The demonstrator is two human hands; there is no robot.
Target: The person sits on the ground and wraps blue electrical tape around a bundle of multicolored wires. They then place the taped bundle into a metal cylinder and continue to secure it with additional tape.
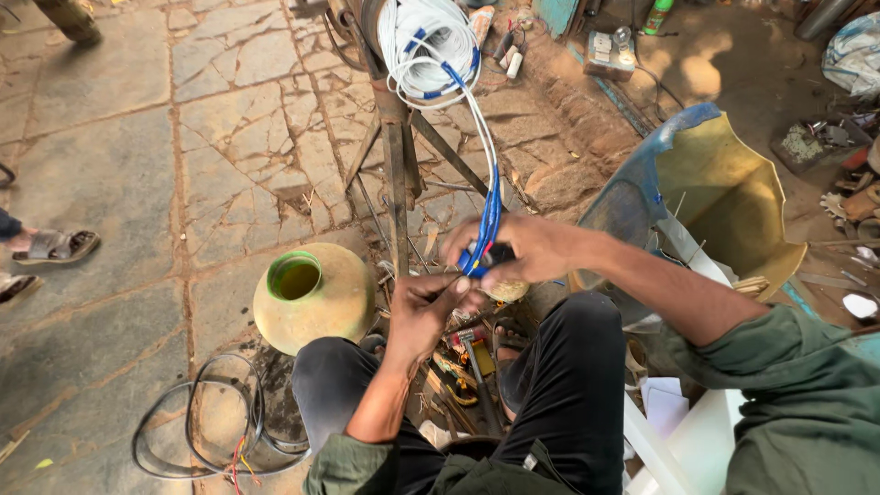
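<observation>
Right hand [513, 249] grips blue wires [489, 220] from a far white coil [431, 46]; left hand [431, 307] pinches their near ends.

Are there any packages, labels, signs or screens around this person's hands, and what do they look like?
Green bottle: top edge, right of centre, slim, with an orange band.
White tube: top centre beside the wire coil, orange marking.
Small white box: on the ground top right, squarish, pale with dark patches.
No signs or screens are in view.
</observation>
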